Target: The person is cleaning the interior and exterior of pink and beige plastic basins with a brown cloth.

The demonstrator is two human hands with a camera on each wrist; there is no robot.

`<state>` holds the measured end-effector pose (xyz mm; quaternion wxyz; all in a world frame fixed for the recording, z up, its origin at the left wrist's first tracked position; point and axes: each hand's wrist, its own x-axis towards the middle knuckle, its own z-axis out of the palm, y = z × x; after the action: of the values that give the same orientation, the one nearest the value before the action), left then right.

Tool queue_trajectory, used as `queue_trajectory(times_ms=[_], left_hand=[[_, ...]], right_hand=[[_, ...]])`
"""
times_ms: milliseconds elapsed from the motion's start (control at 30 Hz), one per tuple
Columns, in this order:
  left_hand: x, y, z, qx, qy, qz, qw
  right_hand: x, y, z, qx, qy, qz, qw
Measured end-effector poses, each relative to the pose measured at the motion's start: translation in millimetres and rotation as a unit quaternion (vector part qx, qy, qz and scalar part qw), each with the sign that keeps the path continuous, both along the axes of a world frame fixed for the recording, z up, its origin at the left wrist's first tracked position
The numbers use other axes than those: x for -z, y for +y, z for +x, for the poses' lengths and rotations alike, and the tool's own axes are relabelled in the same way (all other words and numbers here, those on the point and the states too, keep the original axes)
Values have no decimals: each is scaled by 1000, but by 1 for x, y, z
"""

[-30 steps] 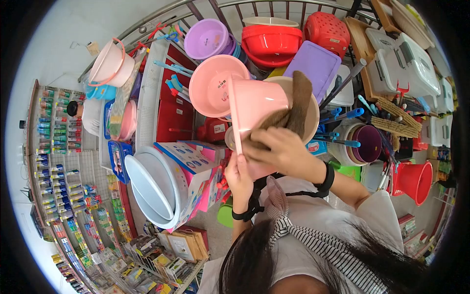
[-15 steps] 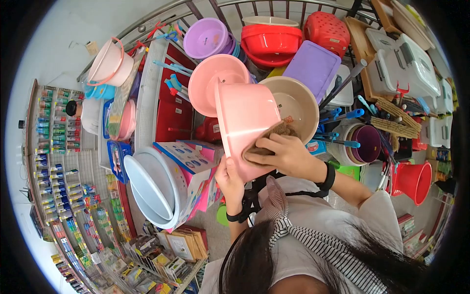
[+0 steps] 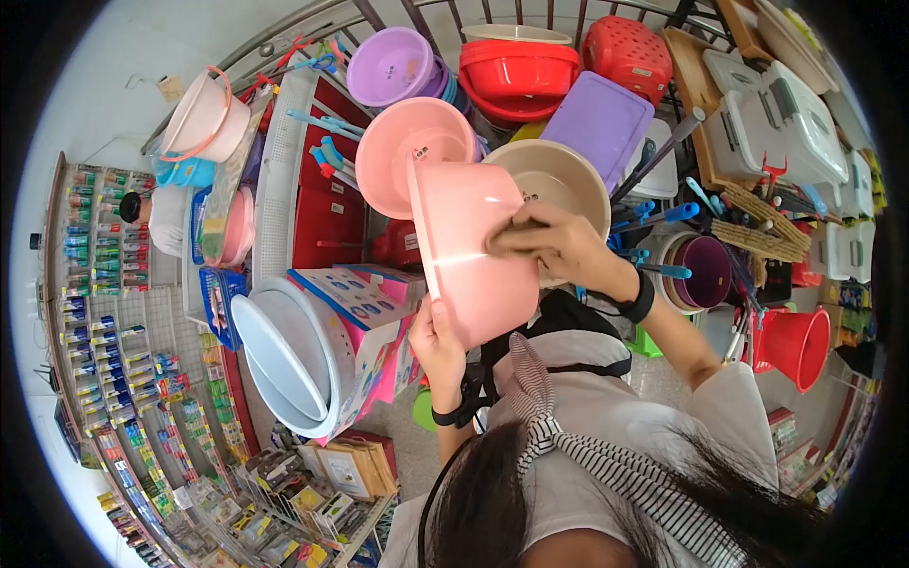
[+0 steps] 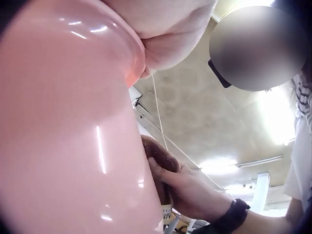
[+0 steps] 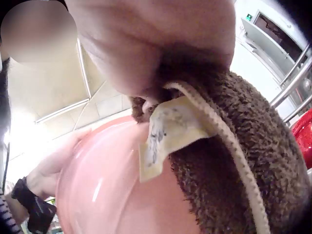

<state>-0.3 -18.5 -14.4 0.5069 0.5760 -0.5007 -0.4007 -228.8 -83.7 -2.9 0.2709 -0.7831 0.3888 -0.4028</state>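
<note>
A pink plastic basin (image 3: pixel 473 284) is held tipped on its side, its rim towards the left in the head view. My left hand (image 3: pixel 437 346) grips that rim at its lower end, thumb on the outside. My right hand (image 3: pixel 563 248) holds a brown fuzzy towel (image 5: pixel 263 131) against the basin's outer wall near its base. A pale tag (image 5: pixel 170 129) and a beige cord loop (image 5: pixel 226 131) show on the towel in the right wrist view. From the head view most of the towel is hidden behind the right hand.
Behind the held basin stand another pink basin (image 3: pixel 407 142) and a beige basin (image 3: pixel 568 180). Light blue basins (image 3: pixel 284 369) are at the left beside a printed box (image 3: pixel 355 303). Mop handles (image 3: pixel 668 216) stick out at the right, near a red bucket (image 3: pixel 800 346).
The towel, first flung out above the basin, was brought against its wall. My right hand has since moved up along the wall, while the basin has shifted slightly left.
</note>
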Motion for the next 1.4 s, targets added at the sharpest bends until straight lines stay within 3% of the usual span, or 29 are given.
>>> queue_trajectory(times_ms=[100, 233, 333, 433, 500, 533, 567, 633, 700, 933, 1000, 1133, 1200, 1233, 1300, 1333, 1400], left_hand=[[-5, 4, -4, 0, -1, 2, 1000], [0, 7, 4, -10, -14, 0, 1000], [7, 6, 7, -20, -14, -23, 999], [9, 10, 8, 7, 28, 29, 999], [11, 11, 4, 26, -41, -2, 999], [8, 12, 6, 27, -43, -4, 999], [4, 14, 8, 48, -80, 11, 996], [-3, 14, 9, 69, -118, 25, 990], [-6, 11, 8, 111, -148, -53, 981], [-3, 4, 15, 205, -194, -24, 959], [0, 3, 19, 230, -230, -21, 945], [9, 5, 6, 200, -280, -20, 939], [8, 8, -7, 128, -295, -36, 946], [9, 8, -12, 129, -294, -36, 946], [10, 6, -19, 113, -138, -7, 984], [-1, 4, -22, 121, -95, 12, 988], [2, 2, -15, 121, -58, 6, 991]], right_hand=[[8, -17, 0, 78, -18, 32, 996], [3, -1, 10, 63, -38, -15, 997], [-3, 22, 16, 27, -25, 24, 999], [2, 18, 10, 1, 2, 54, 999], [7, 8, 8, 29, -42, 95, 994], [11, 1, 11, 64, -30, 24, 997], [11, -2, 12, 65, -31, 23, 997], [5, -7, 16, 91, -111, 100, 985], [-9, -3, 22, 96, -121, 108, 982], [-32, 11, 31, 66, -193, 242, 949], [-21, 15, 36, 71, -314, 310, 894], [-22, 21, 40, 99, -276, 333, 896], [-24, 31, 50, 115, -258, 263, 923], [-26, 42, 55, 87, -304, 421, 850], [-24, 55, 69, 53, -258, 287, 921], [-18, 62, 73, 52, -257, 287, 921], [-12, 69, 78, 70, -117, 148, 980]])
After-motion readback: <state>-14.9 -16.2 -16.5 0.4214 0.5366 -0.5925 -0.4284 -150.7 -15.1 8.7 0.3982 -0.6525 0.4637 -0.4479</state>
